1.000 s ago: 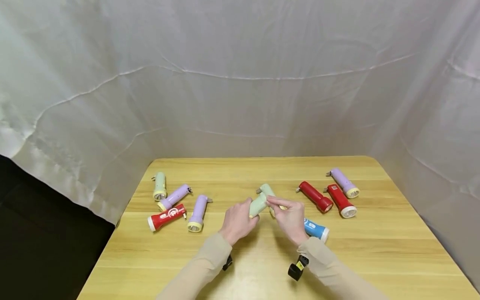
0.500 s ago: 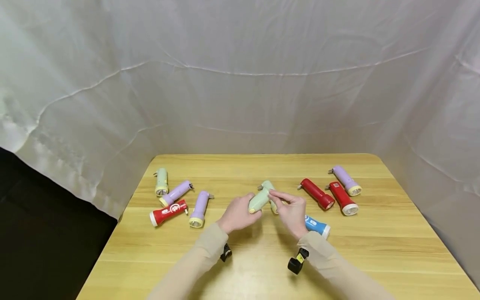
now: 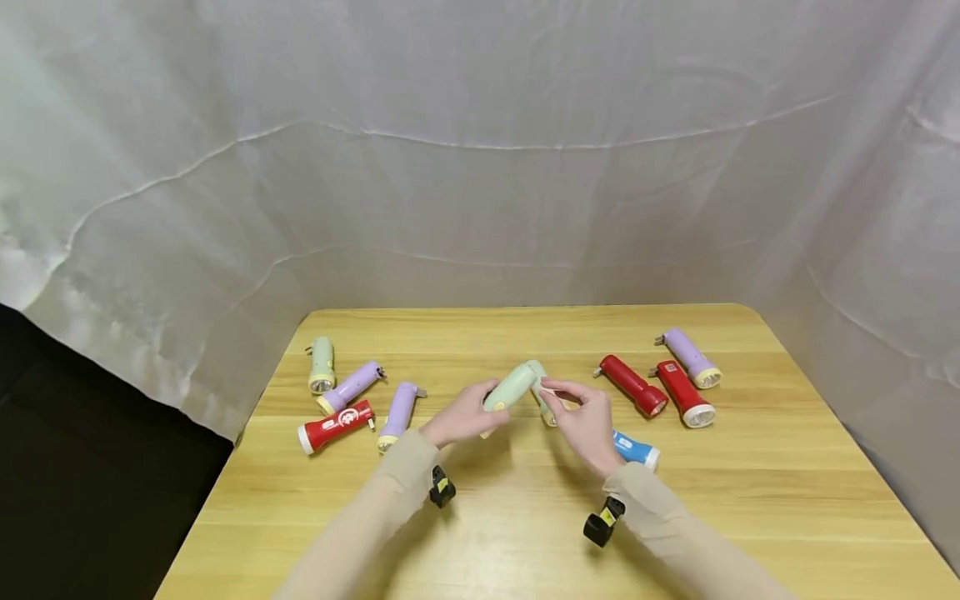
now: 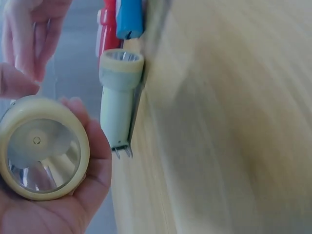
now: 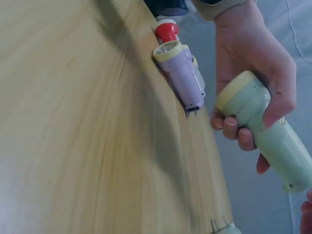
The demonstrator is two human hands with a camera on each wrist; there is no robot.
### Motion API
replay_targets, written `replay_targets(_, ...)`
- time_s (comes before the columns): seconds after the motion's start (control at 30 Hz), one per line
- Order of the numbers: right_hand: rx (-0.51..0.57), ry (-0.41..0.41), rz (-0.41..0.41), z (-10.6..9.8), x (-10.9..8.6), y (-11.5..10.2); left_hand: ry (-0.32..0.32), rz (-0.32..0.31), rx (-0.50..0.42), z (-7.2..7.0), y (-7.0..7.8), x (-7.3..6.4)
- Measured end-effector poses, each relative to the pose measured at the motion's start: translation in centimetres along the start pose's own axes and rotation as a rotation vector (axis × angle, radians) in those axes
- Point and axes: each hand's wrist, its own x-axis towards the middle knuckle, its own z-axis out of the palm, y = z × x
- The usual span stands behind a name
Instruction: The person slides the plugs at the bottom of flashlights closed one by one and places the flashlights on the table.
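My left hand (image 3: 463, 414) grips a pale green flashlight (image 3: 512, 386) near its cream head, raised above the table; the lens faces the camera in the left wrist view. The right wrist view shows the left thumb lying along the green flashlight body (image 5: 282, 146). At its tail, my right hand (image 3: 587, 421) has thumb and fingertips in a pinch; what lies between them is mostly hidden. Only a bit of those fingers (image 5: 307, 209) appears in the right wrist view. Behind both hands, a second pale green flashlight (image 4: 117, 107) lies on the table, its prongs out.
On the wooden table (image 3: 517, 533), left side, lie a green flashlight (image 3: 322, 364), two purple flashlights (image 3: 352, 386) and a red flashlight (image 3: 335, 425). To the right are two red flashlights (image 3: 632, 385), a purple flashlight (image 3: 692, 358) and a blue flashlight (image 3: 635, 450). Grey curtains (image 3: 517, 217) surround the table.
My left hand has shifted left and turned the green flashlight, whose tail now overlaps the one lying behind in the head view. The right hand stays nearly in place.
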Motion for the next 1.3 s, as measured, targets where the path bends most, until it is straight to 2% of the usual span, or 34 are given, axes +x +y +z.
replay_targets(0.27,-0.053,-0.118,0.049,-1.3,-0.9,0.6,0.011,-0.126,-0.051,-2.6,-0.5,0.7)
replay_targets(0.5,-0.077,-0.234,0.102,-2.0,-1.1,0.6,0.192,-0.21,-0.048,-4.9,-1.3,2.0)
replay_targets(0.67,-0.105,-0.262,0.087,-2.2,-1.2,0.8,0.228,-0.281,-0.014,-6.2,-2.2,3.2)
replay_targets(1.03,-0.083,-0.302,0.107,-2.4,-1.2,0.6,0.218,-0.536,0.274,-7.9,-3.8,5.4)
replay_targets(1.13,-0.08,-0.317,0.097,-2.4,-1.4,0.6,0.221,-0.567,0.307,-8.0,-3.8,5.6)
replay_targets(1.3,-0.076,-0.324,0.078,-2.2,-1.5,0.7,0.196,-0.575,0.379,-8.1,-4.4,6.2)
